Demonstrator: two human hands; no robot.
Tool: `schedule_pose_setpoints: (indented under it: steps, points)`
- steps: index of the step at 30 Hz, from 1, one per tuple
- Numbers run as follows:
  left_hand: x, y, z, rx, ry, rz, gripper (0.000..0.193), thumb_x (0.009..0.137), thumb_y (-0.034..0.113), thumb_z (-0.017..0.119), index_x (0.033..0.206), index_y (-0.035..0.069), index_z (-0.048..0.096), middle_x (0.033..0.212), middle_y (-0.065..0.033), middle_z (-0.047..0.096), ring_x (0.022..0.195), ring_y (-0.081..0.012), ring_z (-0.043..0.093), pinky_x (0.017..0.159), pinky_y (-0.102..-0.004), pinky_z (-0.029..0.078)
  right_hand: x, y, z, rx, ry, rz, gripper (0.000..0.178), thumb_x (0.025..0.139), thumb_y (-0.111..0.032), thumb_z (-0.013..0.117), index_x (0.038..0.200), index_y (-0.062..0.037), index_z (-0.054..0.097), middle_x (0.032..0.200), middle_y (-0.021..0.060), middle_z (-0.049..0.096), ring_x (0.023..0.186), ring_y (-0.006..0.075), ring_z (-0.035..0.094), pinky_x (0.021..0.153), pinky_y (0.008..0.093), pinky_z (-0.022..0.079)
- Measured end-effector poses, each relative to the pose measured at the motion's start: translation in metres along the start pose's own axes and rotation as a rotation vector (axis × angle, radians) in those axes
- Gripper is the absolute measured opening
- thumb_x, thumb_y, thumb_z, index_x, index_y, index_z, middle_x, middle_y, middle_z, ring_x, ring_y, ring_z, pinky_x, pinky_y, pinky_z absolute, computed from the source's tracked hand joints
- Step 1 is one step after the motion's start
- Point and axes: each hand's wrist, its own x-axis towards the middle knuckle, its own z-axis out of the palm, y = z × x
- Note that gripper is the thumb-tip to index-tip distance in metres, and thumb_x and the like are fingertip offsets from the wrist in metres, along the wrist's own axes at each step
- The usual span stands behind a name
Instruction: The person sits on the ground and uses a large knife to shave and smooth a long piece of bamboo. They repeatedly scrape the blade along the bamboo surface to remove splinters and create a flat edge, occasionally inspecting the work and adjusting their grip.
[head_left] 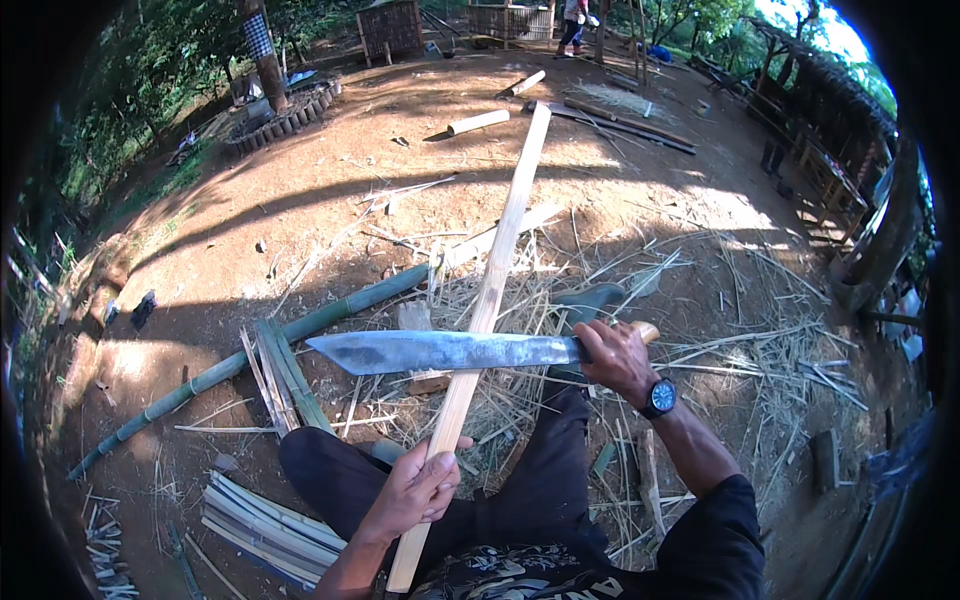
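The pale strip (511, 215) slanted from bottom centre to upper centre, far end pointing up-frame; the left hand (425, 483) gripped its lower part; the right hand (615, 358) clasped the machete's (450, 352) handle, blade crossing mid-frame, tip leftward; I saw sunlit soil (330, 170) stretching upper left, shavings (755, 365) crowding right.

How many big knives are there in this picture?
1: the machete, gripped by its handle in the right hand, its blade crossing over the pale strip that the left hand holds. Others could be hidden under the scattered shavings.
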Motion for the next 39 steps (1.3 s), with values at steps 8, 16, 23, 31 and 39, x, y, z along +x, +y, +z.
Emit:
schedule_pose_setpoints:
  steps: [8, 16, 23, 31, 39]
  points:
    - [-0.009, 0.001, 0.006, 0.041, 0.054, -0.017, 0.035, 0.102, 0.021, 0.039, 0.127, -0.003, 0.040, 0.068, 0.0017, 0.039, 0.043, -0.0015, 0.033, 0.038, -0.0178, 0.032, 0.014, 0.027, 0.006, 0.084, 0.026, 0.178, 0.013, 0.072, -0.005, 0.059, 0.085, -0.0047, 0.056, 0.072, 0.0120, 0.061, 0.060, 0.0315, 0.061, 0.053, 0.0435, 0.047]
    - [-0.016, -0.003, 0.010, 0.046, 0.021, -0.073, 0.035, 0.102, 0.021, 0.040, 0.127, -0.003, 0.041, 0.069, 0.0011, 0.040, 0.044, -0.0014, 0.034, 0.038, -0.0174, 0.032, 0.018, 0.079, 0.013, -0.061, 0.084, 0.450, 0.007, 0.081, -0.011, 0.057, 0.084, -0.0054, 0.054, 0.066, 0.0118, 0.058, 0.053, 0.0285, 0.057, 0.050, 0.0414, 0.044]
    - [-0.015, -0.005, 0.011, 0.119, 0.072, -0.067, 0.034, 0.101, 0.019, 0.042, 0.125, -0.005, 0.041, 0.069, -0.0002, 0.039, 0.043, -0.0025, 0.034, 0.038, -0.0171, 0.031, 0.008, 0.054, 0.010, -0.071, 0.139, 0.071, 0.010, 0.078, -0.008, 0.058, 0.084, -0.0047, 0.052, 0.069, 0.0114, 0.058, 0.058, 0.0301, 0.060, 0.052, 0.0420, 0.046]
    - [-0.038, -0.015, 0.011, 0.126, 0.049, -0.092, 0.035, 0.101, 0.021, 0.042, 0.124, -0.006, 0.041, 0.069, -0.0011, 0.039, 0.041, -0.0029, 0.032, 0.036, -0.0176, 0.030, 0.003, 0.186, 0.001, -0.240, 0.235, 0.847, 0.012, 0.082, -0.014, 0.057, 0.084, -0.0019, 0.056, 0.073, 0.0193, 0.061, 0.068, 0.0374, 0.062, 0.059, 0.0469, 0.048]
    - [0.005, 0.015, 0.004, -0.132, -0.044, -0.056, 0.035, 0.102, 0.022, 0.036, 0.126, -0.004, 0.041, 0.069, -0.0001, 0.037, 0.041, -0.0031, 0.030, 0.036, -0.0180, 0.029, -0.025, 0.059, 0.003, 0.046, 0.262, 0.348, 0.011, 0.078, -0.008, 0.062, 0.086, -0.0060, 0.055, 0.069, 0.0099, 0.060, 0.059, 0.0281, 0.061, 0.055, 0.0410, 0.048]
